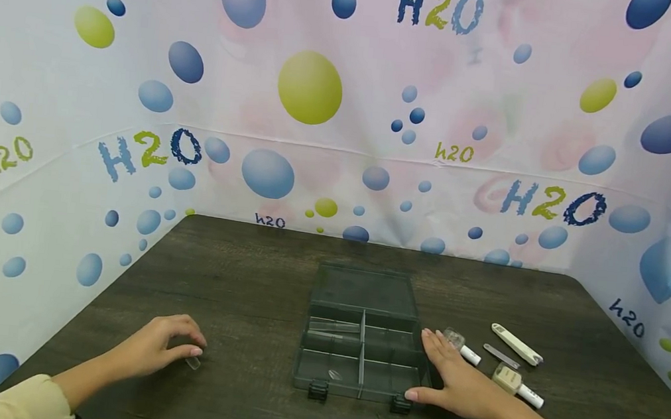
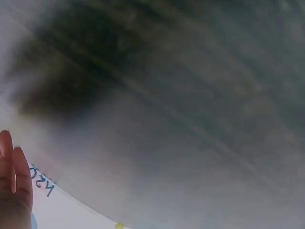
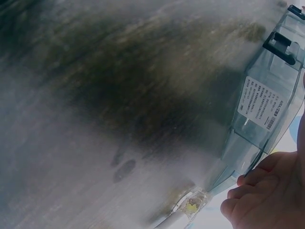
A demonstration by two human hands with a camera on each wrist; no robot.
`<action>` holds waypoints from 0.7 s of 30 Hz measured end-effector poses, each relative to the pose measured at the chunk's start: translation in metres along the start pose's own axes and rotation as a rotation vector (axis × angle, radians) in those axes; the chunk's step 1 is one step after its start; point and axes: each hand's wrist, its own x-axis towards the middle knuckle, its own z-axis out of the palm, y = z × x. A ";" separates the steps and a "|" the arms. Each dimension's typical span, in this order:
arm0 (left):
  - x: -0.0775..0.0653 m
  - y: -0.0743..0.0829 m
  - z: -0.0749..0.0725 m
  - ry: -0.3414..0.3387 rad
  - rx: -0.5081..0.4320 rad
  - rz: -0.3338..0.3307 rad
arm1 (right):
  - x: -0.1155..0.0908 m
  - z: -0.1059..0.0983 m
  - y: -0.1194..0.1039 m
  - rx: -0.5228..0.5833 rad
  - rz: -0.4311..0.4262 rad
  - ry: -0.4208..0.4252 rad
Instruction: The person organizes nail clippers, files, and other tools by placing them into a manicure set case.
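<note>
A dark see-through organizer box [image 1: 360, 371] stands on the table with its lid [image 1: 364, 290] laid back. Thin clear strips [image 1: 333, 329] lie in its back left compartment, and a small clear piece [image 1: 334, 374] lies in the front left one. My right hand [image 1: 455, 376] rests against the box's right side, fingers extended, thumb by the right latch [image 1: 400, 403]. Left of the box, my left hand [image 1: 164, 344] hovers low with gently bent fingers. Just below its thumb is another small clear piece [image 1: 193, 362]; no grip on it shows. The left wrist view catches only some fingers [image 2: 21, 176].
Right of the box lie a glittery clear bottle [image 1: 454, 338] with a white cap, a beige nail polish bottle [image 1: 508, 377], a small metal file [image 1: 501, 356] and a white-handled nail clipper [image 1: 517, 344]. A patterned sheet [image 1: 342, 137] hangs behind the dark table [image 1: 233, 280].
</note>
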 end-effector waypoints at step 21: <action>-0.010 -0.011 0.001 -0.090 -0.100 -0.037 | 0.000 0.000 0.001 -0.004 -0.001 -0.009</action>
